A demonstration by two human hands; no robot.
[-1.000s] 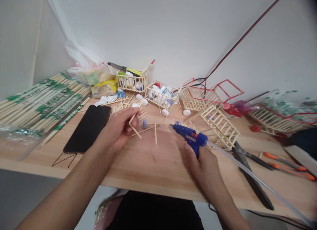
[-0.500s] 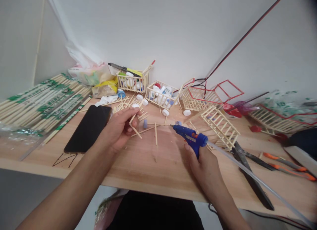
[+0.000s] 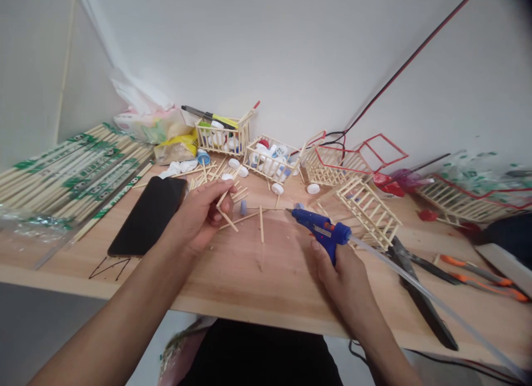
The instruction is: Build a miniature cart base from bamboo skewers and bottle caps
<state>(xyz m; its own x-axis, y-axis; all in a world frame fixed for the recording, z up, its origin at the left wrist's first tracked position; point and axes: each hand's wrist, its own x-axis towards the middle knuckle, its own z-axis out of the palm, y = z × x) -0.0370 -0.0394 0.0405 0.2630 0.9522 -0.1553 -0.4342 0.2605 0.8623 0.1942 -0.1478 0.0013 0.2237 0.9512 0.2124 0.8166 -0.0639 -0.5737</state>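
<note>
Pinched in the fingers of my left hand (image 3: 203, 214) are short wooden sticks (image 3: 228, 219) that meet at an angle. My right hand (image 3: 343, 275) grips a blue glue gun (image 3: 322, 230), its nozzle pointing left. A clear glue stick (image 3: 399, 269) trails from the gun's back end. Between the hands, a thin stick with blue caps (image 3: 243, 207) lies on the table behind a loose short stick (image 3: 261, 224). The nozzle tip is close to the right end of that capped stick; whether they touch I cannot tell.
Small stick carts (image 3: 270, 160) with bottle-cap wheels line the wall, some filled with caps. A black phone (image 3: 147, 217) and packaged chopsticks (image 3: 78, 175) lie left. Scissors (image 3: 424, 297) and orange-handled pliers (image 3: 486, 278) are on the right. The table's front edge (image 3: 257, 318) is near me.
The glue gun has shifted very slightly to the right with my right hand. My left hand and its sticks have hardly moved.
</note>
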